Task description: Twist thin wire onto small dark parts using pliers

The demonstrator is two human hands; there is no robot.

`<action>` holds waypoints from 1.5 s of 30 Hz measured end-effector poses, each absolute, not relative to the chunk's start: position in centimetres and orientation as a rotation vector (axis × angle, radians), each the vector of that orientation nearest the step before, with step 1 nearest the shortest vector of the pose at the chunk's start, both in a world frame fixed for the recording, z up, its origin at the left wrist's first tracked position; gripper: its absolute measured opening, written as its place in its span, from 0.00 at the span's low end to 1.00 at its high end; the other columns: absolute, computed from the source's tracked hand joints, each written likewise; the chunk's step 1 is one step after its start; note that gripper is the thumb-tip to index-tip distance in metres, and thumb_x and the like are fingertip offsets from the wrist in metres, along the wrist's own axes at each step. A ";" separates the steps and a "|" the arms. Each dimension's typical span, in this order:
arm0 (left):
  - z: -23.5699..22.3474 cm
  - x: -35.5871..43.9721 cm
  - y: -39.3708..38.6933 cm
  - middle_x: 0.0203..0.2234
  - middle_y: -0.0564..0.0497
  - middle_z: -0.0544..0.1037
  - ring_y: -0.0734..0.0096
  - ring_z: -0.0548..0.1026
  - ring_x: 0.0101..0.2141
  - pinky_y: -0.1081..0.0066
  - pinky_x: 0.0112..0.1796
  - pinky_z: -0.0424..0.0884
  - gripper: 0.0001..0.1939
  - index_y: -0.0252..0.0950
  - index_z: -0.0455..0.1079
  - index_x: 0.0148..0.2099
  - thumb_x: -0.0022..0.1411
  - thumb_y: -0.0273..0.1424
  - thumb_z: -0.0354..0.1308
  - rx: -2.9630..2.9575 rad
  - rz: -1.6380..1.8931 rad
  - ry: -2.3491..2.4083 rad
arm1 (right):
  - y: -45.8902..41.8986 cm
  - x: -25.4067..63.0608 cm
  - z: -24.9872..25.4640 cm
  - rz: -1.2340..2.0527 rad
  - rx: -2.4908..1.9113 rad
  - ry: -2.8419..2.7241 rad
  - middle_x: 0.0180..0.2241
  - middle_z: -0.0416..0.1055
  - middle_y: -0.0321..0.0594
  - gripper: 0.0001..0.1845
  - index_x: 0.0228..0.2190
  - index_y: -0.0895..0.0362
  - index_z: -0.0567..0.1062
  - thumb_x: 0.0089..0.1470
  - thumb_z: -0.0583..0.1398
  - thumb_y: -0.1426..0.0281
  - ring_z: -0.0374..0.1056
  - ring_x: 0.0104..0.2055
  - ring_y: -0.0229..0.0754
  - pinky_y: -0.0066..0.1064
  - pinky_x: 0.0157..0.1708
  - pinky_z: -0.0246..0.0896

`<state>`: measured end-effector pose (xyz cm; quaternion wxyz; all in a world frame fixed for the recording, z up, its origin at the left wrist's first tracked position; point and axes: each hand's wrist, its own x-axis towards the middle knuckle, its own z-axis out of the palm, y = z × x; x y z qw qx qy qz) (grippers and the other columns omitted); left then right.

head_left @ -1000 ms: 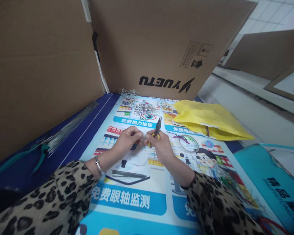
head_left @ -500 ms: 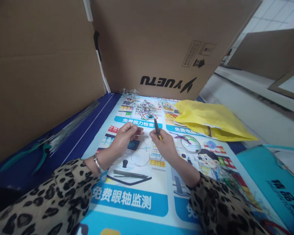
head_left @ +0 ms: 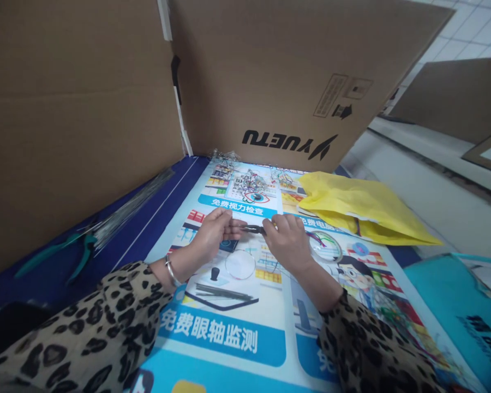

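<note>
My right hand [head_left: 288,243] is closed around small pliers [head_left: 254,229], whose dark jaws point left. My left hand [head_left: 213,234] has its thumb and fingers pinched together at the jaw tips; whatever thin piece sits in that pinch is too small to make out. Under the left hand is a dark blue square [head_left: 229,244], partly covered. Nearer me are a thin ring [head_left: 240,279] and a bundle of dark thin sticks [head_left: 223,293]. To the right of my right hand, a clear round roll [head_left: 339,252] encircles coloured strands.
Tangled wire pieces [head_left: 249,181] lie at the back before a tall cardboard wall [head_left: 229,71]. A yellow bag [head_left: 360,204] and a turquoise packet [head_left: 445,295] are on the right. Teal-handled pliers [head_left: 45,256] and straight wires [head_left: 126,210] lie left on the blue cloth.
The pliers have swung from pointing away from me to pointing left, with their tips now at my left fingers. The whole view has shifted slightly.
</note>
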<state>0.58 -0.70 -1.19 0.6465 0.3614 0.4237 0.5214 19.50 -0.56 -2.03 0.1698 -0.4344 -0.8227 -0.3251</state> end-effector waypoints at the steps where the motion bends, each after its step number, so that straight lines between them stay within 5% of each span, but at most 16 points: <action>1: -1.2 0.6 -0.7 0.26 0.47 0.77 0.70 0.76 0.24 0.70 0.26 0.72 0.07 0.36 0.58 0.32 0.57 0.32 0.52 0.822 1.183 0.967 | -0.5 19.5 -2.1 -0.945 -1.226 -2.340 0.32 0.64 0.42 0.07 0.34 0.56 0.70 0.54 0.53 0.69 0.53 0.35 0.43 0.37 0.36 0.42; 45: -1.6 0.8 -0.9 0.27 0.45 0.77 0.67 0.77 0.25 0.69 0.26 0.72 0.07 0.35 0.58 0.32 0.57 0.32 0.53 0.755 1.160 0.975 | -0.9 19.5 -1.7 -0.903 -1.150 -2.358 0.28 0.63 0.41 0.10 0.37 0.55 0.69 0.56 0.50 0.74 0.53 0.33 0.42 0.36 0.33 0.41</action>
